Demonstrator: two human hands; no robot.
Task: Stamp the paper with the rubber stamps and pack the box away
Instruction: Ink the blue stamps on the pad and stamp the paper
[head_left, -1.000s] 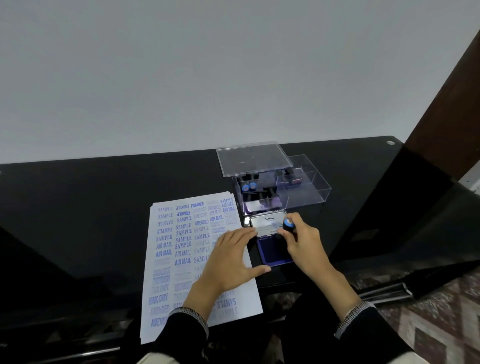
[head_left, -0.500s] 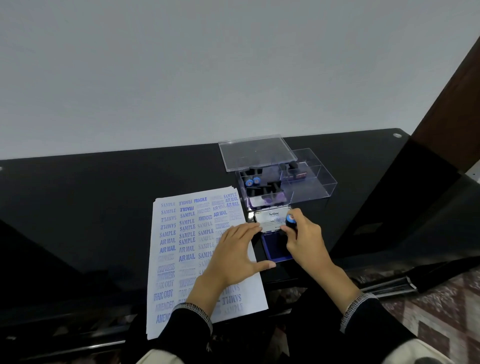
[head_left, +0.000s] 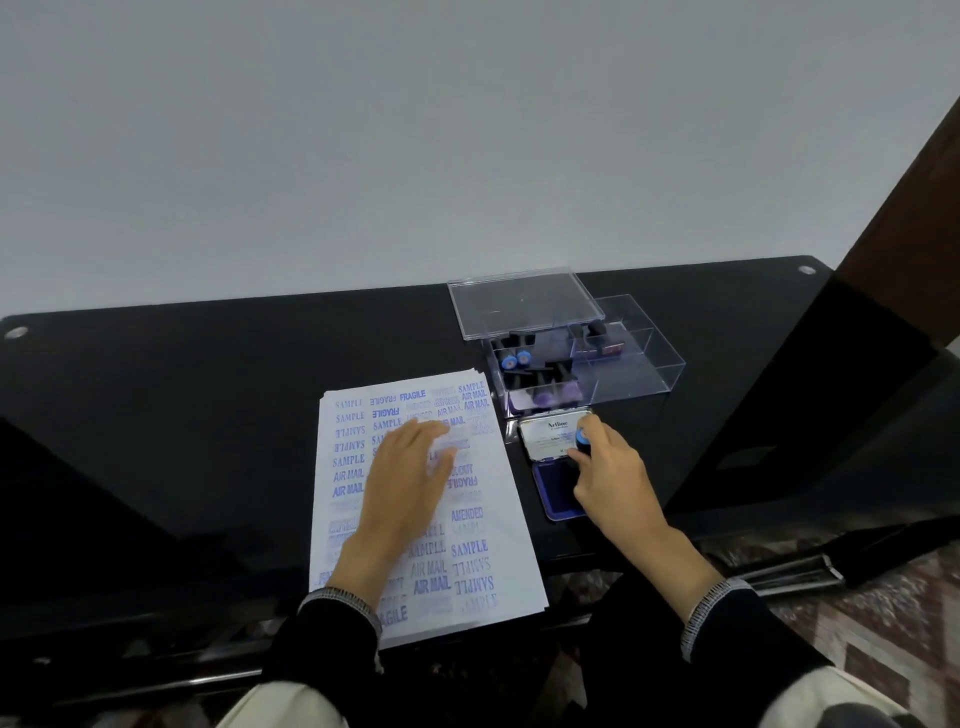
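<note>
Presently the paper (head_left: 415, 499), a thin stack already covered in blue imprints such as SAMPLE, AIR MAIL and FRAGILE, lies at the near edge of the black bench (head_left: 182, 395), its near corners overhanging slightly. The left hand (head_left: 410, 478) rests flat on it, fingers straight and spread, hiding the middle imprints. Just right of the paper sits the open ink pad (head_left: 558, 493), its lid standing back toward the far edge. The right hand (head_left: 613, 478) grips a blue-topped rubber stamp (head_left: 583, 441) over the pad; whether the stamp face touches the ink is hidden by the fingers. Behind the pad stands the clear box (head_left: 623, 374), holding further stamps in its left compartments. Its clear lid (head_left: 524, 301) rests askew across the box's far left corner.
</note>
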